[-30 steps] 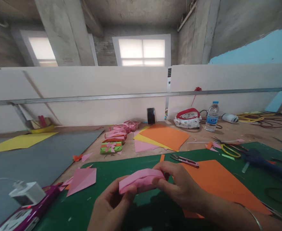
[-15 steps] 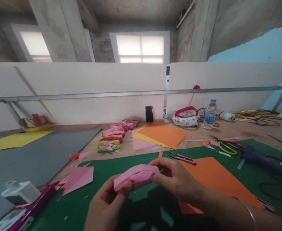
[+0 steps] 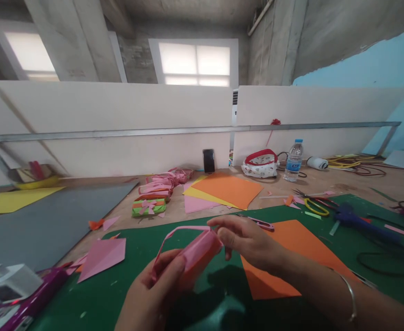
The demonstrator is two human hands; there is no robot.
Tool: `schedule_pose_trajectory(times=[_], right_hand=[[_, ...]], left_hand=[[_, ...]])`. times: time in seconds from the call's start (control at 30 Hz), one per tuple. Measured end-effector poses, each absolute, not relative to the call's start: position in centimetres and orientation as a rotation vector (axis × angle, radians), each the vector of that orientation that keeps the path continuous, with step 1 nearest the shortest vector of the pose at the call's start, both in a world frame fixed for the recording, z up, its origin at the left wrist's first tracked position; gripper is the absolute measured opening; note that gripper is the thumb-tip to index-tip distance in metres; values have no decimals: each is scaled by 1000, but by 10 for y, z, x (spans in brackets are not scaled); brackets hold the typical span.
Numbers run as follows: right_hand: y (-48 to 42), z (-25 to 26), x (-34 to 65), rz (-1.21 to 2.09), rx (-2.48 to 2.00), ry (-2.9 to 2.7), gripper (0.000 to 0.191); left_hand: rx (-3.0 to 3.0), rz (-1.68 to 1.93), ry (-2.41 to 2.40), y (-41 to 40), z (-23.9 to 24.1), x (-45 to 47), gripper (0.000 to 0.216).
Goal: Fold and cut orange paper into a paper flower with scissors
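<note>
My left hand (image 3: 156, 285) grips a small folded paper bag (image 3: 200, 250), pink on top with an orange side, which slants up to the right. A thin pink paper strip arches over it like a handle. At the bag's right end is my right hand (image 3: 239, 236), its thumb and fingertips closed on the upper corner. The bag's underside is partly hidden by my left fingers. Below lies the green cutting mat (image 3: 119, 294). An orange paper sheet (image 3: 274, 276) rests on it under my right forearm, and pink-handled snips (image 3: 262, 224) lie just behind my right hand.
Pink paper pieces (image 3: 101, 257) lie to the left, near a purple power strip (image 3: 46, 294) with a white plug. Finished-looking paper bags (image 3: 150, 207) line up behind. Scissors (image 3: 317, 207), a blue glue gun (image 3: 353, 220) and a water bottle (image 3: 294, 161) stand or lie right.
The bag has turned, so its orange side and the arched pink strip show. My right hand has shifted slightly along its end. The whole view has moved a little.
</note>
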State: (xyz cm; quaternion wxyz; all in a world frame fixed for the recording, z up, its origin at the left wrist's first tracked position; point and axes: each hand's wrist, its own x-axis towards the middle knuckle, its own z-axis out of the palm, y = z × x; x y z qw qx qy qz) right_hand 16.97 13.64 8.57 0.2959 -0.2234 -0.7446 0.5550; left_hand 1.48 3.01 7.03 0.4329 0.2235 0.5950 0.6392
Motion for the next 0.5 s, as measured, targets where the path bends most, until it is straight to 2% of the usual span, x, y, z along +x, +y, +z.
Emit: schedule_pose_trajectory(times=[0.13, 0.27, 0.37, 0.43, 0.5], right_hand=[[134, 86, 168, 1551, -520, -1971, 35], [128, 78, 164, 1542, -463, -1935, 30], [126, 74, 162, 1521, -504, -1923, 29], [125, 74, 162, 1487, -520, -1942, 29], [123, 75, 162, 1447, -537, -1979, 29]], left_hand=[[449, 1570, 1384, 33, 71, 17, 35], [515, 1568, 1444, 35, 61, 16, 59], [762, 1721, 1769, 32, 54, 13, 77], [1133, 1859, 2120, 29, 52, 11, 70], [1755, 1852, 2311, 27, 53, 9, 52]])
